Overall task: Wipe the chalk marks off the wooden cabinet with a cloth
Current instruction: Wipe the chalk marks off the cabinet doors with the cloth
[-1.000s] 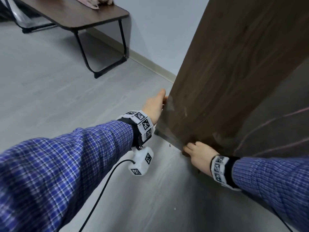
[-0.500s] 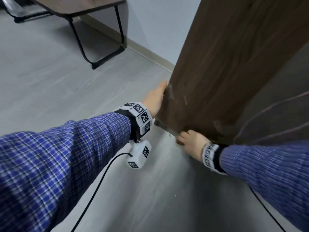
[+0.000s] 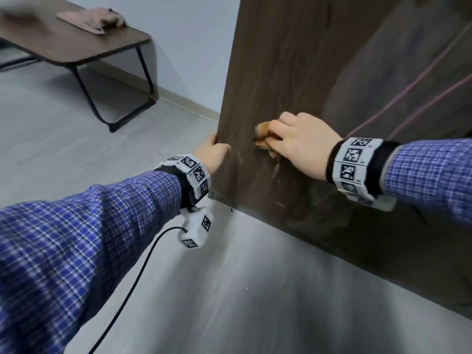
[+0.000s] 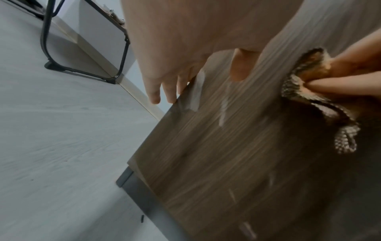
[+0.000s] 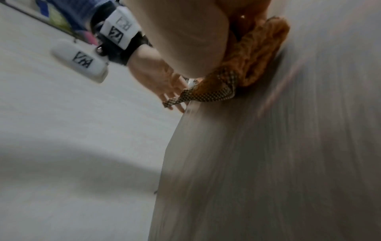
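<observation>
Left hand (image 3: 213,155) grip hooks over cabinet (image 3: 293,72) side edge, same as before. Right hand (image 3: 301,144), earlier low at bottom edge, now higher, grip bunched on cloth (image 3: 265,143) against panel. Chalk smears (image 4: 223,107) left of cloth unwiped; pink lines (image 3: 398,98) right. Wiping underway.

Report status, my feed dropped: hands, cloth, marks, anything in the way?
Left hand grips cabinet edge. Right hand holds cloth against the panel. White marks remain below the left hand; pink lines further right. Nothing blocking.

Grey floor (image 3: 63,139), low table (image 3: 76,48)
</observation>
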The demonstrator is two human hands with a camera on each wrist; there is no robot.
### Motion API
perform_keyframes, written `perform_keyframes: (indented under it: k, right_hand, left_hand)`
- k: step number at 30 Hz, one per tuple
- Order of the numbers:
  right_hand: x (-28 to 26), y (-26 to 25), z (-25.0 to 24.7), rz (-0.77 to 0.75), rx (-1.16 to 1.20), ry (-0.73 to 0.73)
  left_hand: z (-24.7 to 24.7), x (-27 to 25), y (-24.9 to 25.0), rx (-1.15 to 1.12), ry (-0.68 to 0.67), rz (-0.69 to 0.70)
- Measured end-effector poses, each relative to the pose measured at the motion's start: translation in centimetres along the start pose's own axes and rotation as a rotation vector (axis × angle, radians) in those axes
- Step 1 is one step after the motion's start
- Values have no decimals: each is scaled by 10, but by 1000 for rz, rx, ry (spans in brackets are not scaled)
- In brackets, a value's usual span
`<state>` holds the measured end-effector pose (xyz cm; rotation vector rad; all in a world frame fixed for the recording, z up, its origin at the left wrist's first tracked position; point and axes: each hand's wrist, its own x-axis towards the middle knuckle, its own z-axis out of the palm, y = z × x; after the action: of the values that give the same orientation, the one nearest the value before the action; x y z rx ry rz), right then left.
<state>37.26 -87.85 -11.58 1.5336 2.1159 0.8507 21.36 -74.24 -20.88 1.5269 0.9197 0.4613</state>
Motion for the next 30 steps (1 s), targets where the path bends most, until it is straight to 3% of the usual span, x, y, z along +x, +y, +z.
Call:
perform_keyframes:
  k: [4, 9, 10, 14, 15, 17, 19, 24, 27, 30]
  right_hand:
    - [12, -36, 29, -19, 20, -88]
    - [-26, -72, 98, -280, 44, -291]
    - [-46, -79, 109, -308, 36, -370]
    - [-147, -88, 122, -388, 10, -988]
    - [-161, -85, 118, -362, 27, -1012]
    - [-160, -83, 111, -288, 14, -928]
    - [-125, -81, 111, -234, 2, -679]
    - [42, -72, 66, -77, 23, -144]
    - [89, -60, 41, 41, -13, -84]
    - [38, -73, 60, -46, -22, -186]
  left_hand:
    - [-11, 1, -7, -76, -36, 28]
    - [-9, -11, -8, -72, -75, 16]
    - [-8, -13, -6, -68, -69, 0]
    - [-3, -9, -4, -85, -15, 32]
    - [-3, -6, -2, -97, 1, 17]
    - [-2, -5, 5, -134, 29, -34]
    - [-4, 0, 5, -135, 40, -49]
    - [-12, 11, 4, 31, -56, 11]
    - [-13, 2, 10, 78, -40, 6]
    - [-15, 1, 7, 22, -61, 37]
